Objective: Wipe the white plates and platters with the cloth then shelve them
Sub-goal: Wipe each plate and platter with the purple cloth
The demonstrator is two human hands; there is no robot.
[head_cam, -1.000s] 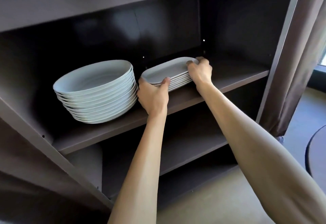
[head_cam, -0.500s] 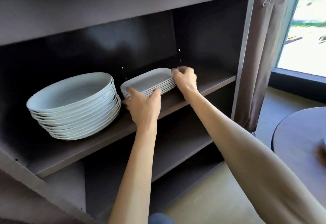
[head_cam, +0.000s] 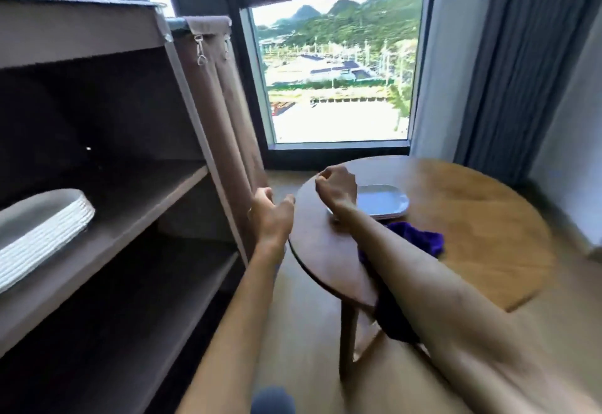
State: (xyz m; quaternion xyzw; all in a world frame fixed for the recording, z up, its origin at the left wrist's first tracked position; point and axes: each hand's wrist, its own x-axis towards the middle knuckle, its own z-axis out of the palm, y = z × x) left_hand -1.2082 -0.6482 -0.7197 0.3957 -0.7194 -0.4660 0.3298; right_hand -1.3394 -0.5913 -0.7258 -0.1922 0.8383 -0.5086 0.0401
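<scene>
On the round tabletop [head_cam: 488,218] by the window lies the next platter [head_cam: 384,200], white, oblong and shallow, flat on the wood; further rims seem to show under it, though blur makes the count unsure. Just beside it, nearer the person, sits a crumpled purple cloth [head_cam: 420,237]. Half a second ago both hands were steadying a stack of platters on the shelf [head_cam: 136,215]; now they have let go and swung across toward the table, and the view has turned with them. That stack [head_cam: 42,228] stays at the left edge, set down on the shelf. So one batch looks shelved, and the job seems to return to wiping.

The right hand [head_cam: 335,185] hovers over the table's near side, touching nothing, its grip loosely curled and empty, partly covering the platter's left end. The left hand [head_cam: 272,215] hangs between cabinet and table, fingers apart, holding nothing. A brown curtain [head_cam: 228,114] hangs down the cabinet's side.
</scene>
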